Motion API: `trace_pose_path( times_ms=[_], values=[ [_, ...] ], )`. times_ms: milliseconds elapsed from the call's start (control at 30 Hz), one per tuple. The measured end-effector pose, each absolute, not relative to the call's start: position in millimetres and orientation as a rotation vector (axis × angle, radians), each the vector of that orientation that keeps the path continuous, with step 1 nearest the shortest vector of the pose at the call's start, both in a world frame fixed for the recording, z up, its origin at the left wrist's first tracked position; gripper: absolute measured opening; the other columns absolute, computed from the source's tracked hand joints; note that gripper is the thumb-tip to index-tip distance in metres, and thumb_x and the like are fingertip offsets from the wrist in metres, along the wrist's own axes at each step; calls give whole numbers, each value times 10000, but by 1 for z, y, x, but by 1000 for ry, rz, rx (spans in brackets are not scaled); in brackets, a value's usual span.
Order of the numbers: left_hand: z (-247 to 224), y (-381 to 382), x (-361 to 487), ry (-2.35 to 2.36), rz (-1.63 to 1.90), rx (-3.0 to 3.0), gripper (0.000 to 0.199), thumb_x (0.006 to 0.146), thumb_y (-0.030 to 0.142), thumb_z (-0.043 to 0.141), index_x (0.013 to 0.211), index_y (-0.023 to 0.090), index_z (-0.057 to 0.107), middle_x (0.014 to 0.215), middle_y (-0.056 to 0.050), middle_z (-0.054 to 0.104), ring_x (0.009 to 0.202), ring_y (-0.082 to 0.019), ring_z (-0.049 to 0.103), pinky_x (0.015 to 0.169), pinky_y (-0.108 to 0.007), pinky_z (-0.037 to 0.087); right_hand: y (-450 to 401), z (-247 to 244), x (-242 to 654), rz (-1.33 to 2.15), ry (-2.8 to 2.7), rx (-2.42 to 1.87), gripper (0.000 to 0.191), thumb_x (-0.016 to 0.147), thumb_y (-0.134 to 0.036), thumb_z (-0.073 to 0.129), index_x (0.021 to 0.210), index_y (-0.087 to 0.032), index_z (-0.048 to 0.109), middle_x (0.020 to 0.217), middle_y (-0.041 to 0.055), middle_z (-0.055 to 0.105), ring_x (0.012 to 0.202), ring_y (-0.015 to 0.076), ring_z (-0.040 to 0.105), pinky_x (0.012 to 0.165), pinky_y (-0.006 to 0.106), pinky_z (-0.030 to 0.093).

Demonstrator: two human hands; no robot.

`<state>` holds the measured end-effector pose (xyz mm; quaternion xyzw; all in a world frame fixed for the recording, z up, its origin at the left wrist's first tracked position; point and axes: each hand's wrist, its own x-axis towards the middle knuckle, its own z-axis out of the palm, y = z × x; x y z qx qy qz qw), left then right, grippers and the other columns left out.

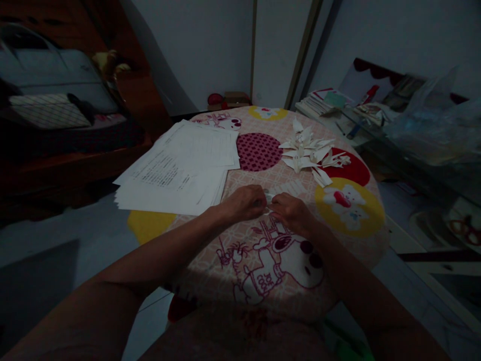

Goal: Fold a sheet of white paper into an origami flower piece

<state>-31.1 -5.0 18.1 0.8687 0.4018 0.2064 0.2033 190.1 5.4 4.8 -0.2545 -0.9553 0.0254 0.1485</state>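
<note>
Landmark: the paper stack (176, 173), loose flat white sheets, edges fanned, dark print on the upper ones. It lies on a round table covered by a peach tablecloth (240, 235) with a pale interlocking-ring pattern.

Left hand (245, 203): just right of the stack's near end, fingers curled in, clamped on a small white piece (268, 197), paper by the look of it. Right hand (291, 209): a bit further right of the stack, fingertips pinched on the same piece. Hands close together, piece bridging the gap; fingers cover most of it, so can't tell its full shape.

Pale thin strips (291, 188): right of the stack, flat on the cloth, just beyond the right hand. Material unclear, light is dim.

Folded pieces (302, 145): right of the stack, well apart from it. Matte white, creased, pointed petal-like forms, heaped and overlapping, partly over a red circle (355, 173) on the cloth.

Between stack and heap: purple circle (260, 152) with dark checks. Right of the stack and nearer: yellow circle (351, 220) with a white bear figure. Nearer than the stack, to its right: outlined cartoon dog (300, 263).

Far right of the stack: crumpled, see-through plastic bag (432, 125), thin film, on a glass top.
</note>
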Motion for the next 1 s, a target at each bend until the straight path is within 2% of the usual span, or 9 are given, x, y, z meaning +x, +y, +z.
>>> trace_pose_path(
  times_ms=[100,267,467,667,1000],
  values=[
    [14,-15,-32,1107,547,2472,157,849,248,667,975,161,703,977,-89,654,940,-205,608,836,-307,471,2,5,189,-55,-2779,-728,120,931,-148,568,917,-156,687,915,104,641,862,214,553,701,315,440],
    [4,-23,-34,1198,557,2519,136,900,243,618,936,160,720,975,-86,675,971,-217,624,861,-327,491,-1,1,188,-199,-2761,-686,196,966,-140,499,893,-156,681,876,87,641,831,195,536,685,303,425],
    [0,-27,-33,1239,592,2556,178,925,264,600,997,182,741,1000,-87,701,951,-213,638,806,-316,506,0,-2,190,-104,-2705,-657,226,960,-117,488,865,-168,687,888,86,639,836,194,531,689,307,429],
    [0,-25,-34,1241,624,2528,180,932,268,588,956,189,748,975,-75,712,939,-199,650,802,-304,508,1,0,191,-47,-2698,-645,230,941,-98,492,815,-167,673,858,81,627,821,197,523,689,307,416],
    [7,-32,-24,1300,445,2839,322,987,279,441,840,158,701,799,-76,653,739,-164,575,617,-266,409,1,-3,189,-35,-2653,-678,298,979,-147,431,768,-170,638,798,77,610,792,202,507,703,322,404]
  ],
)
